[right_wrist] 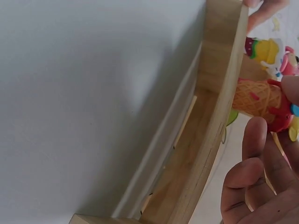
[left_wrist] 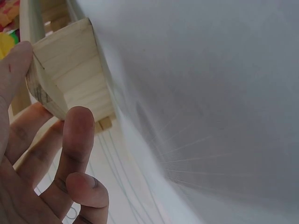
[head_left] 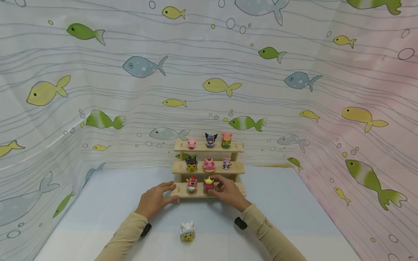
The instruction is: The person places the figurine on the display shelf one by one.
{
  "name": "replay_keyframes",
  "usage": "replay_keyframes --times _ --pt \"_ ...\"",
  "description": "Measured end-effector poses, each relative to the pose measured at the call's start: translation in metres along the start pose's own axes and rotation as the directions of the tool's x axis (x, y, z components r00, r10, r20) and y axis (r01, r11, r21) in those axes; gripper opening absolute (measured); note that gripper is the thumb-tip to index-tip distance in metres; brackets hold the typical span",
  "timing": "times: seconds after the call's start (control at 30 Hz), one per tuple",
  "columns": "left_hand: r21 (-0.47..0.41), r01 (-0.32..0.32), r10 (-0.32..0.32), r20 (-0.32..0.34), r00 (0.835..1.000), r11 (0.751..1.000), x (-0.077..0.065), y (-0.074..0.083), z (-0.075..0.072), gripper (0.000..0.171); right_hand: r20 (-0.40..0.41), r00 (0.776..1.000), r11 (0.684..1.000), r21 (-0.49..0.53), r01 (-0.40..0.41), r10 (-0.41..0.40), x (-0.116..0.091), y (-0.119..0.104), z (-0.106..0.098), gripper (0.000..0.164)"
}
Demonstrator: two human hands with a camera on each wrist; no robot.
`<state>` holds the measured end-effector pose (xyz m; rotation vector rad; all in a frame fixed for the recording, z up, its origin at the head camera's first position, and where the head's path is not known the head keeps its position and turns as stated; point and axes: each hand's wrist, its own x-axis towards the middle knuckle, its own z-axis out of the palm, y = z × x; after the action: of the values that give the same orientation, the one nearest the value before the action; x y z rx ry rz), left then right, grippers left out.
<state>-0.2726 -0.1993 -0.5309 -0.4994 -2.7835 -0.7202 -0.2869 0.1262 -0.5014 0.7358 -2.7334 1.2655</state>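
A three-tier wooden display shelf (head_left: 225, 193) stands on the table, small figurines on each tier. My left hand (head_left: 155, 197) holds the left end of its bottom tier; in the left wrist view the thumb is at one edge and fingertips at the other. On that tier, my right hand (head_left: 228, 190) pinches a red and blue figurine (head_left: 208, 185) with a yellow-green top. The right wrist view shows this figurine's waffle-cone base (right_wrist: 256, 97) right at the board's edge. Left of it stands a pink and white figurine (head_left: 192, 185). A white and yellow figurine (head_left: 187, 231) sits on the table in front.
The middle tier bears a dark-eared yellow figurine (head_left: 191, 164), a pink one (head_left: 209, 165) and a purple and white one (head_left: 226, 163). On top are a pink pig (head_left: 191, 144), a black and purple figurine (head_left: 210, 140) and a pink and green one (head_left: 226, 140). A fish-print curtain (head_left: 196, 47) surrounds the table.
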Motion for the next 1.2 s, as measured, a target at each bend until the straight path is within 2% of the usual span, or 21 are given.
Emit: replay_keyframes --times 0.67,0.8,1.03,1.2 --pt "0.016 -0.007 0.007 -0.004 1.000 1.000 0.000 -0.001 0.002 0.059 -0.011 1.000 1.000 0.024 -0.021 0.021 -0.002 -0.002 0.000 0.049" --pt "0.014 -0.010 0.010 -0.003 1.000 1.000 0.000 -0.001 0.002 0.059 -0.023 1.000 0.999 0.041 -0.010 0.011 -0.004 -0.003 -0.003 0.047" --pt "0.022 -0.014 0.015 -0.021 1.000 1.000 0.000 -0.002 0.002 0.059 -0.065 0.997 0.995 0.081 0.057 -0.051 -0.011 -0.008 -0.014 0.047" --pt "0.016 -0.009 0.009 -0.013 1.000 1.000 -0.001 -0.001 0.002 0.059 -0.107 0.991 0.994 0.077 0.084 -0.075 -0.015 -0.010 -0.018 0.047"
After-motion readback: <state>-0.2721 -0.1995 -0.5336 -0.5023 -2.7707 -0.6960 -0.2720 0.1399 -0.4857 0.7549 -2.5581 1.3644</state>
